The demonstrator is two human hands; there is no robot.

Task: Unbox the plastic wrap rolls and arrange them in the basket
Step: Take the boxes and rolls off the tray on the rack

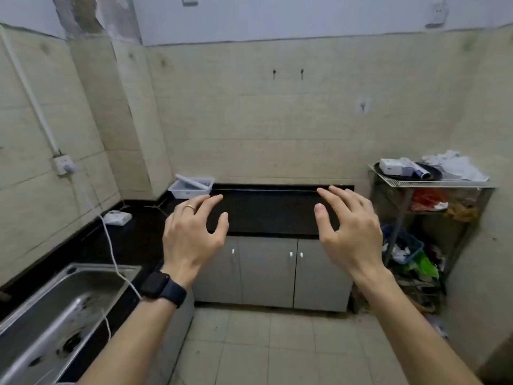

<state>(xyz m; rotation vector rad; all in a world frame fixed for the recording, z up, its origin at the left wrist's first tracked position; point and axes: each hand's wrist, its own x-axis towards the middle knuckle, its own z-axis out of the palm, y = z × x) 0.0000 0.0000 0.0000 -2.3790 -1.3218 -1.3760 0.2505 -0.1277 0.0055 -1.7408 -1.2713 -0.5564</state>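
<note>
Left hand point(191, 234) and right hand point(351, 234) hover apart, fingers loosely bent, holding nothing. Basket point(180, 193) sits at the counter's point(272, 215) far-left corner, ahead-left of both hands; left hand nearer. Long white box point(194, 182), possibly wrap, lies diagonally across its rim.

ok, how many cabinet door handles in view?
3: left handle just right of the left hand; middle handle and right handle side by side, left of the right hand. Hands could hide others.
</note>
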